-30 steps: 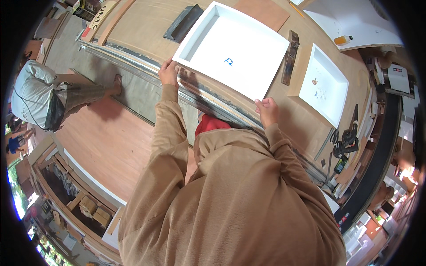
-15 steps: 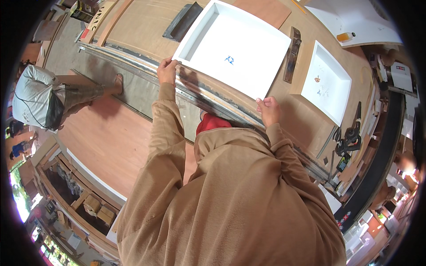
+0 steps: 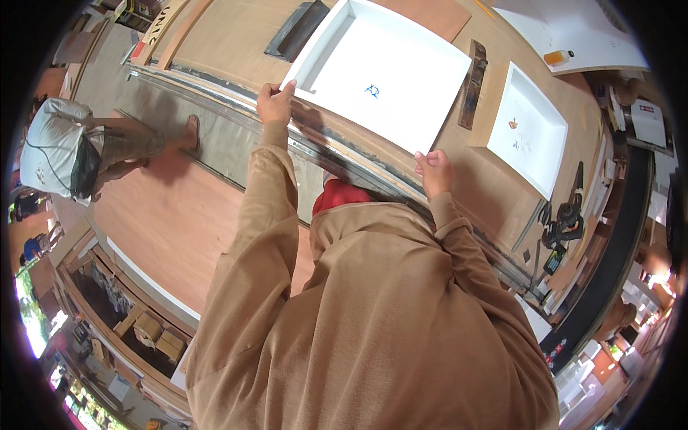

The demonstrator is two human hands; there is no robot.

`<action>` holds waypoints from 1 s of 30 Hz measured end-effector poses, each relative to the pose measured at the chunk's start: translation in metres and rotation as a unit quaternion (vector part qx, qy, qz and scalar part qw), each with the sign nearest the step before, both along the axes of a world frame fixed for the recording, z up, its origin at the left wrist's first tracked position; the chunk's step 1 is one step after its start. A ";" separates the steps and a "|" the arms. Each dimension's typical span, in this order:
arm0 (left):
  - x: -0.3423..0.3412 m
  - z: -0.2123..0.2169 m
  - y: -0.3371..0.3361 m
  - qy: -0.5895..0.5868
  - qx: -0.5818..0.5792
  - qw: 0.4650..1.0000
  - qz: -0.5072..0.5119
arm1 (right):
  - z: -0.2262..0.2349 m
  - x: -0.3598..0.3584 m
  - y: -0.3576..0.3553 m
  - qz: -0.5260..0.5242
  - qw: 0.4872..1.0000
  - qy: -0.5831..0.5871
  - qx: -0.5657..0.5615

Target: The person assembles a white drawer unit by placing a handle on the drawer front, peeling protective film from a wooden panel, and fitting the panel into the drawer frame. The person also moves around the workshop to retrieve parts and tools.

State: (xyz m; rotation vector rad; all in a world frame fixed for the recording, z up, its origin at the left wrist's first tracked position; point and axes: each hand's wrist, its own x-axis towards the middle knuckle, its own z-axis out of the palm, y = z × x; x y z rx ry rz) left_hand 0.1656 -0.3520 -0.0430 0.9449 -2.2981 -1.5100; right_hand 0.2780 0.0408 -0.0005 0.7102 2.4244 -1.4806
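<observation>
Since the earlier pictures, both hands have kept their places on the large white tray [image 3: 383, 89] and it has barely shifted. Seen from above, the tray lies flat in the upper middle of the frame on a wooden workbench [image 3: 494, 186], near its metal-edged front. At the tray's near left corner, the left hand [image 3: 274, 104] pinches the rim with curled fingers. At its near right corner, the right hand [image 3: 433, 172] is loosely closed, thumb touching the edge. A smaller white tray [image 3: 527, 129] sits apart at upper right, beyond a dark bar [image 3: 474, 84]. Judging by this, the tray is placed but not released; squaring it remains.
</observation>
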 end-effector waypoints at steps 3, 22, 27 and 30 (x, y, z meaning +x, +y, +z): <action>0.002 -0.007 -0.010 0.021 0.039 0.999 -0.015 | 0.003 0.001 -0.005 -0.007 1.000 0.007 -0.006; 0.006 0.012 0.000 0.030 -0.128 0.991 -0.021 | -0.011 0.008 -0.010 -0.052 0.997 0.049 -0.005; -0.004 0.022 -0.003 -0.023 -0.148 0.987 -0.050 | -0.009 0.007 -0.011 -0.058 0.997 0.052 -0.005; -0.003 0.015 -0.006 0.052 -0.110 0.990 -0.076 | -0.012 0.009 -0.008 -0.077 0.995 0.061 -0.020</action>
